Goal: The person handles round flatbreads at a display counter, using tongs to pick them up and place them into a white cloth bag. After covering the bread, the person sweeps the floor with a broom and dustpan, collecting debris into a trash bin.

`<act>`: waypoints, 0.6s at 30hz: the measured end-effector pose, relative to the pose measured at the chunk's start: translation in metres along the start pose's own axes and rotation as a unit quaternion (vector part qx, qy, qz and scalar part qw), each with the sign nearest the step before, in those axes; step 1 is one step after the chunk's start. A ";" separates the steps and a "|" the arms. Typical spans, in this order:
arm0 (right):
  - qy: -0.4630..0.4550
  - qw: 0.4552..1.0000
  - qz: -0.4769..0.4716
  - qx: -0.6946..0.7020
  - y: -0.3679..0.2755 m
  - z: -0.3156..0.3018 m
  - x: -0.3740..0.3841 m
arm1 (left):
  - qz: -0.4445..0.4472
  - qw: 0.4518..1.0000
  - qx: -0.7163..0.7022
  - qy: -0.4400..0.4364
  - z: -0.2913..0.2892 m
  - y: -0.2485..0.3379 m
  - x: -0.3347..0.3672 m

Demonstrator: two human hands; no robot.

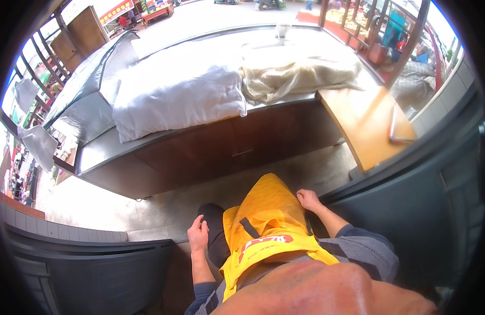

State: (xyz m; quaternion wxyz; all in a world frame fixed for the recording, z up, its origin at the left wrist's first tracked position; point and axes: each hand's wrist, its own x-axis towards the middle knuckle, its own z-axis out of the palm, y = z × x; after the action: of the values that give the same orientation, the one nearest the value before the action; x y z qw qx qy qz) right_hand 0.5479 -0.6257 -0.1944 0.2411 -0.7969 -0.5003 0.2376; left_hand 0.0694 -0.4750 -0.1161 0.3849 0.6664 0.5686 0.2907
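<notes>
My left hand [198,234] hangs beside my dark-trousered left leg, its fingers loosely bent and a little apart with nothing in them. My right hand [308,200] is at the right edge of the yellow apron [268,205], its fingers curled in. I see nothing held there, and whether it touches the apron is unclear. Ahead stands a long dark counter [200,155]. A white cloth-covered bundle [179,100] lies on its left part, and a cream cloth [300,76] is heaped beside it to the right.
A light wooden board [365,123] extends from the counter's right end, with a thin dark-edged item [397,128] on it. Dark grey cabinets [106,270] flank me on both sides. Clear plastic sheeting [87,110] covers the left end. A white cup-like container [282,31] stands at the back.
</notes>
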 end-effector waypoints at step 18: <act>-0.250 0.946 0.154 -0.138 0.027 -0.038 -0.116 | 0.126 0.990 0.036 -0.053 0.048 0.037 0.052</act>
State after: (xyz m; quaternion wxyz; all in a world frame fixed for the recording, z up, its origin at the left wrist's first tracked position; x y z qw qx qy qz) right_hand 0.5450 -0.7475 -0.1657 -0.0434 -0.8048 -0.4431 0.3925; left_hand 0.1385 -0.4349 -0.1137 0.3504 0.7609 0.4689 0.2801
